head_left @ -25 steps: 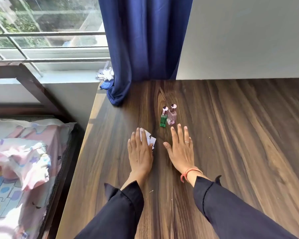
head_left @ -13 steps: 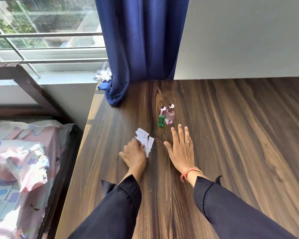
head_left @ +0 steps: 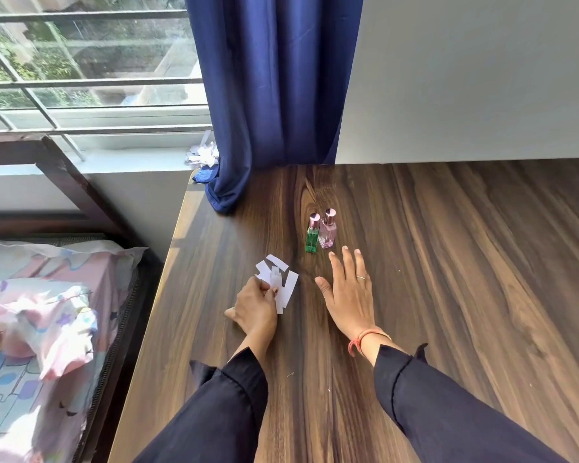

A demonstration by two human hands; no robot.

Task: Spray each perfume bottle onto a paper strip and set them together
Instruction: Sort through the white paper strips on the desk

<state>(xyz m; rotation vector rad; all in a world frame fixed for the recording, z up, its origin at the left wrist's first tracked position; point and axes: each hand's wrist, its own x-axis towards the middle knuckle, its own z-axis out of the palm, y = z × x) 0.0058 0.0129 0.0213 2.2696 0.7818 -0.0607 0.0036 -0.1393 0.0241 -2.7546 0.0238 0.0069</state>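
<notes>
Two small perfume bottles stand side by side on the wooden table (head_left: pixel 448 295): a green bottle (head_left: pixel 312 240) on the left and a pink bottle (head_left: pixel 327 234) on the right, both with shiny pink caps. My left hand (head_left: pixel 255 304) is curled at the near edge of a loose pile of white paper strips (head_left: pixel 281 282), with its fingers pinching one strip. My right hand (head_left: pixel 346 289) lies flat and open on the table just in front of the bottles, its fingertips a short way from the pink one.
A blue curtain (head_left: pixel 271 95) hangs at the table's back left and its hem rests on the tabletop. More paper scraps (head_left: pixel 203 155) lie on the window sill. A bed with patterned bedding (head_left: pixel 41 312) stands left of the table's edge.
My left hand went from lying flat over the strips to curling back and pinching at them, which uncovered the pile. My right hand has stayed flat.
</notes>
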